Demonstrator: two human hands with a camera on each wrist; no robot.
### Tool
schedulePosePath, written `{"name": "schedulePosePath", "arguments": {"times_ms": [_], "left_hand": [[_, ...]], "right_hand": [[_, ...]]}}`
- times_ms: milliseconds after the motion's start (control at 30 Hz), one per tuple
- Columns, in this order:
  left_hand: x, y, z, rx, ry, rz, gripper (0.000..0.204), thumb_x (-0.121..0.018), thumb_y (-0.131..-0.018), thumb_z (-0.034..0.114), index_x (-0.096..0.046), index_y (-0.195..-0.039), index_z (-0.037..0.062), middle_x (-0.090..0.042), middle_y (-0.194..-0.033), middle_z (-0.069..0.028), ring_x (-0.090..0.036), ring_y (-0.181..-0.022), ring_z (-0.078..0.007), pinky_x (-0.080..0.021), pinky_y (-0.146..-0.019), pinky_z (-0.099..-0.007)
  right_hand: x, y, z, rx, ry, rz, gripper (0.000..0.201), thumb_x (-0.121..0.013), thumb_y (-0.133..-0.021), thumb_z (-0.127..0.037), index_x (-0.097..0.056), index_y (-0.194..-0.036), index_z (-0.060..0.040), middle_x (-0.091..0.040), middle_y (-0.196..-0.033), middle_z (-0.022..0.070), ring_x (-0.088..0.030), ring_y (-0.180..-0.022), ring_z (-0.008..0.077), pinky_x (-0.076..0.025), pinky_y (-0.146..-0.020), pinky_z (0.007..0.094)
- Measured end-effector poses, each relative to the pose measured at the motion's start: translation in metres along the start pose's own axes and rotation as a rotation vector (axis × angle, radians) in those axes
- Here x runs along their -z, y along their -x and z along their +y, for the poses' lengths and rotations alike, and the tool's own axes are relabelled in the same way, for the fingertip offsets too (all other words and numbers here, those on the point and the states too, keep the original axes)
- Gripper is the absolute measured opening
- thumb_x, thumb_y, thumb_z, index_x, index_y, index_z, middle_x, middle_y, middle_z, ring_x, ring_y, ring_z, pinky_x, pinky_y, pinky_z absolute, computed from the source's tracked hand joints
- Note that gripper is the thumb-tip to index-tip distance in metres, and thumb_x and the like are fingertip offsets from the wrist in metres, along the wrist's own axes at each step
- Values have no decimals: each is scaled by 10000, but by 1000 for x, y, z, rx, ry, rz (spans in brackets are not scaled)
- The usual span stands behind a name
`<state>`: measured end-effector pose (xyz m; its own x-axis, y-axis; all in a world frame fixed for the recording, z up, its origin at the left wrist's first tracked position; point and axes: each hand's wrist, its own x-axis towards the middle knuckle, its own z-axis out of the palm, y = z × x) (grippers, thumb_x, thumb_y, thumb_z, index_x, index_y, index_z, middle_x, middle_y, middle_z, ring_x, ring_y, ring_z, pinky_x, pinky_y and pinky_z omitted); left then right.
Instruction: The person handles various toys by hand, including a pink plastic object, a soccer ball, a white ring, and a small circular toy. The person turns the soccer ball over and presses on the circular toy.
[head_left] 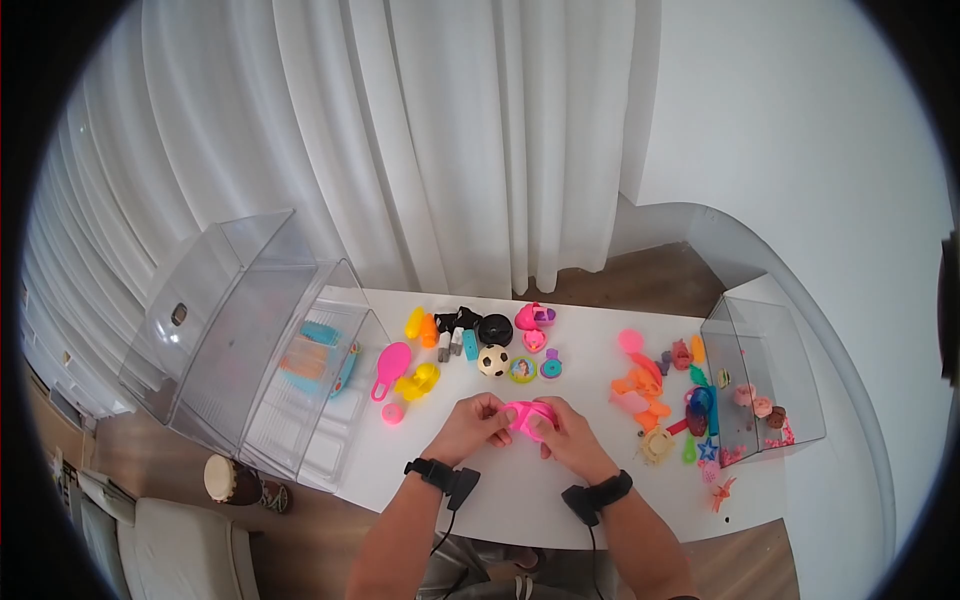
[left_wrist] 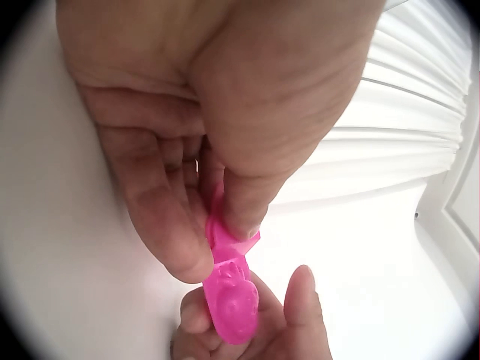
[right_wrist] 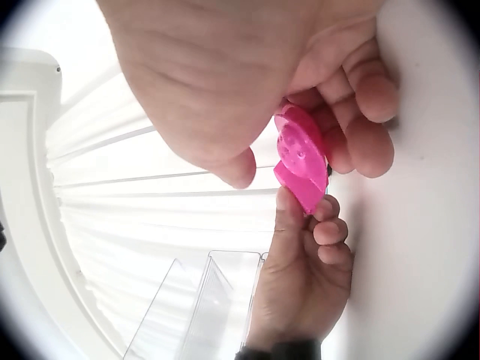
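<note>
Pink toy point(head_left: 528, 417) between both grips

1. The pink plastic toy point(head_left: 528, 417) is a small, glossy, bright magenta piece, held just above the near edge of the white table point(head_left: 600, 340), between the two hands.
2. It lies roughly level and sideways, running left to right.
3. In the left wrist view it shows a flat strap-like end and a rounded moulded end with a raised bump.
4. In the right wrist view the rounded part looks like a disc with tiny holes, and a pointed flap juts from it.
</note>
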<state>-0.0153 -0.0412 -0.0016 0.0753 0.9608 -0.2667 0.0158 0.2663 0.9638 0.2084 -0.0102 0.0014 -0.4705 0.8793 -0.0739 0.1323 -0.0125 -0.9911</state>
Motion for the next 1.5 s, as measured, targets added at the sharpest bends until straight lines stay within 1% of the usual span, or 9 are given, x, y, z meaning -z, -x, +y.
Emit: {"name": "schedulePosePath", "arguments": {"times_ms": [67, 133, 400, 700, 967, 1067, 1167, 1333, 1500], "left_hand": [[-1, 0, 1, 9, 86, 47, 331, -707, -1065, 343, -669, -1027, 16, -717, -860, -52, -715, -748, -124, -609, -708, -267], [0, -2, -2, 8, 92, 48, 347, -694, -1070, 363, -671, -1013, 22, -714, -852, -49, -713, -741, -125, -609, -706, -270], [2, -1, -2, -9, 21, 29, 349, -696, -1069, 365, -673, -967, 32, -708, -831, -31, -702, -714, -111, -601, -682, -267], [5, 5, 3, -1, 60, -38, 208, -756, -1025, 197, -692, -1102, 15, -731, -905, -39, -710, -777, -107, -601, -717, -253], [2, -1, -2, -32, 122, -14, 493, -764, -986, 69, -548, -1427, 26, -718, -1031, -62, -710, -880, -122, -612, -773, -265], [2, 1, -2, -44, 112, -18, 529, -763, -980, 51, -541, -1459, 28, -715, -1025, -56, -702, -886, -116, -611, -790, -264], [1, 4, 1, -49, 167, -37, 541, -762, -978, 44, -541, -1471, 30, -711, -1026, -48, -694, -901, -112, -609, -796, -262], [1, -1, -6, -59, 128, -2, 520, -777, -973, 57, -571, -1450, 22, -709, -1031, -38, -692, -909, -108, -608, -796, -258], [0, 0, -5, -51, 107, 27, 435, -794, -981, 108, -640, -1375, 10, -720, -1039, -36, -698, -898, -110, -607, -798, -257]], "right_hand": [[-1, 0, -1, 74, 66, 37, 294, -637, -1070, -278, -640, -1160, 2, -662, -802, 77, -640, -612, 140, -522, -576, 301], [3, -2, 0, -25, 143, -32, 305, -683, -1046, -275, -633, -1119, 17, -669, -814, 93, -657, -620, 149, -537, -589, 317], [6, -2, -4, -85, 8, -22, 319, -609, -1087, -286, -633, -1053, 30, -669, -791, 64, -678, -597, 146, -516, -547, 288], [11, -10, 11, -97, -240, 126, 353, -477, -1149, -335, -600, -1133, -4, -681, -795, 94, -713, -582, 184, -507, -462, 271], [12, -8, 9, -61, -70, -11, 346, -468, -1153, -325, -593, -1123, -3, -661, -755, 82, -697, -570, 170, -498, -461, 268], [11, -8, 10, -62, -72, 8, 303, -472, -1136, -272, -596, -1107, 3, -662, -804, 87, -683, -557, 162, -480, -457, 265], [8, -6, 4, -81, -87, 136, 308, -474, -1133, -275, -603, -1101, 2, -662, -798, 82, -681, -565, 155, -478, -463, 262], [10, -5, 4, -55, -57, -32, 325, -480, -1128, -290, -620, -1111, 3, -674, -802, 71, -678, -573, 145, -477, -492, 264], [12, -4, 3, -86, -81, -79, 326, -491, -1123, -295, -631, -1123, -1, -680, -811, 66, -674, -582, 137, -461, -503, 256]]}}
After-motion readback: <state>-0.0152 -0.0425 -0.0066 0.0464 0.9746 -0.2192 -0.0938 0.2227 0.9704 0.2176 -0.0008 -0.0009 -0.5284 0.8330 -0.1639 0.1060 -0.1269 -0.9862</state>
